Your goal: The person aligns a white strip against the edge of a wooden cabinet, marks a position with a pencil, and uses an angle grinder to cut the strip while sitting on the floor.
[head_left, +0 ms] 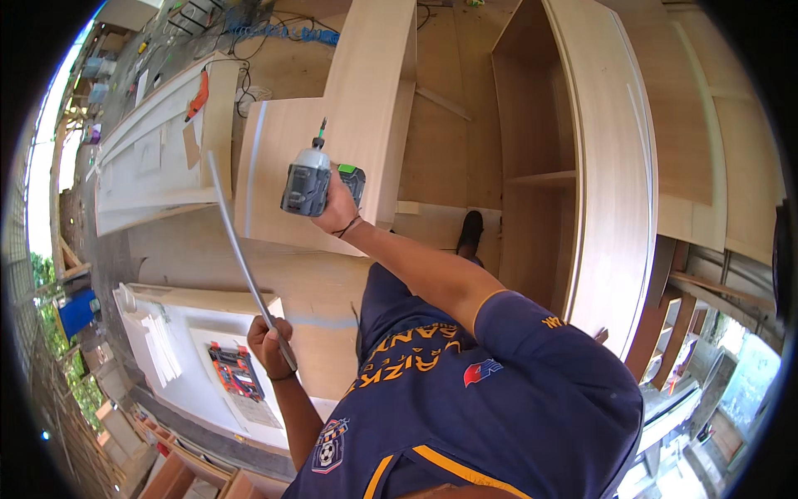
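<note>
My right hand (pixel 337 206) is wrapped round the grip of a cordless impact driver (pixel 306 183) with a grey and black body. A screwdriver bit points up from its nose, and a bit of green shows at its rear. Beneath it lies a pale wooden cabinet panel (pixel 287 141). Lower down on the left, my left hand (pixel 270 343) is closed on the near end of a long, thin grey metal bar (pixel 238 241). The bar slants up and to the left, its far end over the edge of a white panelled piece.
An open wooden cabinet carcass (pixel 539 108) stands on the right. An orange power tool (pixel 198 96) rests on the white panelled piece (pixel 150 162) at the upper left. Cables and a blue hose (pixel 283 33) lie beyond. A red tool set (pixel 235 372) sits on a white board.
</note>
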`<state>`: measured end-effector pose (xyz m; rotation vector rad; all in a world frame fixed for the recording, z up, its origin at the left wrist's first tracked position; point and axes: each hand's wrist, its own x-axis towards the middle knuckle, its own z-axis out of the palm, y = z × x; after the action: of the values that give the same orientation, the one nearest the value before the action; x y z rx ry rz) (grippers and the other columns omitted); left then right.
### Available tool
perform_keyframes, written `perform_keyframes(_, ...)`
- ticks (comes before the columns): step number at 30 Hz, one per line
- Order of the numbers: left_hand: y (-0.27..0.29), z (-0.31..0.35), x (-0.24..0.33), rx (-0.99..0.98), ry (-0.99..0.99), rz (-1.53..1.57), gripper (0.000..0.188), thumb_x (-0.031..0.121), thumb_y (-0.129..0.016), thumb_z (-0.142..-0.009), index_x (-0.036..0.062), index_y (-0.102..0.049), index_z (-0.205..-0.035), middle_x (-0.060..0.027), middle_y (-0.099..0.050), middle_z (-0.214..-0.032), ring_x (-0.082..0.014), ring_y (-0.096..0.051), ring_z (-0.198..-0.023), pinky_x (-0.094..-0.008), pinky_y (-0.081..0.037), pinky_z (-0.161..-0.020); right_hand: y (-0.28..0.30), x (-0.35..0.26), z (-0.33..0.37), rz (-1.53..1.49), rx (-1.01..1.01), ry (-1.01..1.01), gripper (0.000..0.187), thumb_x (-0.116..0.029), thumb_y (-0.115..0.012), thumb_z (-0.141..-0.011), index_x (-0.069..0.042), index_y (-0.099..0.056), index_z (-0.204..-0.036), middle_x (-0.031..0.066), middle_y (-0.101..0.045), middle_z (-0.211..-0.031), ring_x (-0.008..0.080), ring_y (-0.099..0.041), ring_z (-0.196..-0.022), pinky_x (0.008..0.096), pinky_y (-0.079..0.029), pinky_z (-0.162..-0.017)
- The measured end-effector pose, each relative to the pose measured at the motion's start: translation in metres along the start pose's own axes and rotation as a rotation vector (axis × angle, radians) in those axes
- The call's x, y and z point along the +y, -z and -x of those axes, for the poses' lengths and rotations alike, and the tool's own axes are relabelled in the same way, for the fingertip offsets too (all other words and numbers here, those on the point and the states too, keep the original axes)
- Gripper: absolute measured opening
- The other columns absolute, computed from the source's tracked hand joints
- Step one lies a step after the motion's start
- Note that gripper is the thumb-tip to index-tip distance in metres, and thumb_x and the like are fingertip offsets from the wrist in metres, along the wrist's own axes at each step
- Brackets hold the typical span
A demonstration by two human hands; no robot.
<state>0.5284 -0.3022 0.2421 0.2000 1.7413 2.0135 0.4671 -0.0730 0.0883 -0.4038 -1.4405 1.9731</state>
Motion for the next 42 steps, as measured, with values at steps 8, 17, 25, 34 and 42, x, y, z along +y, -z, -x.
perform_keyframes(8, -0.156, 0.034, -0.089, -0.076, 0.027, -0.508, 0.02, 0.015, -0.064, -0.074, 0.0055, -0.047, -0.07, 0.0059, -0.034, -0.055, -0.0026, -0.031, -0.05, -0.021, -0.024, -0.044, 0.228, -0.045, 0.023, -0.376, 0.412, -0.252, 0.05, 0.005, -0.066, -0.066, -0.005, -0.045, -0.111, 0.0064, -0.056, -0.101, 0.0169, -0.055, -0.091, 0.0307, -0.047, -0.082)
perform_keyframes(17, -0.235, -0.024, -0.354, -0.155, 0.276, -0.751, 0.024, 0.021, -0.064, -0.076, 0.0019, -0.052, -0.069, -0.0033, -0.049, -0.054, -0.0112, -0.048, -0.051, -0.0266, -0.039, -0.05, 0.419, 0.076, 0.039, 0.489, 0.912, -0.084, 0.049, 0.0, -0.068, -0.071, 0.0, -0.046, -0.115, 0.0084, -0.053, -0.109, 0.0203, -0.052, -0.097, 0.0306, -0.04, -0.089)
perform_keyframes(25, -0.161, -0.142, -0.509, -0.391, 0.329, -1.567, 0.032, 0.033, -0.057, -0.075, 0.0027, -0.057, -0.085, -0.0185, -0.063, -0.079, -0.0373, -0.061, -0.075, -0.0449, -0.049, -0.068, 0.504, 0.233, 0.048, 0.763, 0.579, -0.521, 0.052, -0.026, -0.068, -0.078, 0.001, -0.049, -0.119, 0.02, -0.05, -0.121, 0.0329, -0.049, -0.108, 0.0417, -0.038, -0.093)
perform_keyframes(34, -0.078, -0.249, -0.588, -0.455, 0.25, -1.73, 0.031, 0.03, -0.054, -0.078, 0.0035, -0.052, -0.094, -0.02, -0.062, -0.087, -0.0363, -0.061, -0.082, -0.0466, -0.048, -0.076, 0.585, 0.365, 0.039, 1.007, 0.215, -0.205, 0.049, -0.029, -0.059, -0.084, -0.005, -0.044, -0.125, 0.0146, -0.047, -0.125, 0.032, -0.046, -0.114, 0.0423, -0.038, -0.097)
perform_keyframes(42, 0.01, -0.291, -0.66, -0.301, 0.234, -1.879, 0.032, 0.028, -0.058, -0.076, 0.0034, -0.055, -0.096, -0.0189, -0.063, -0.09, -0.0354, -0.061, -0.085, -0.0447, -0.049, -0.078, 0.651, 0.437, 0.034, 0.965, 0.204, -0.075, 0.032, -0.03, -0.063, -0.083, -0.008, -0.057, -0.105, 0.0055, -0.057, -0.11, 0.0216, -0.053, -0.103, 0.0384, -0.041, -0.093)
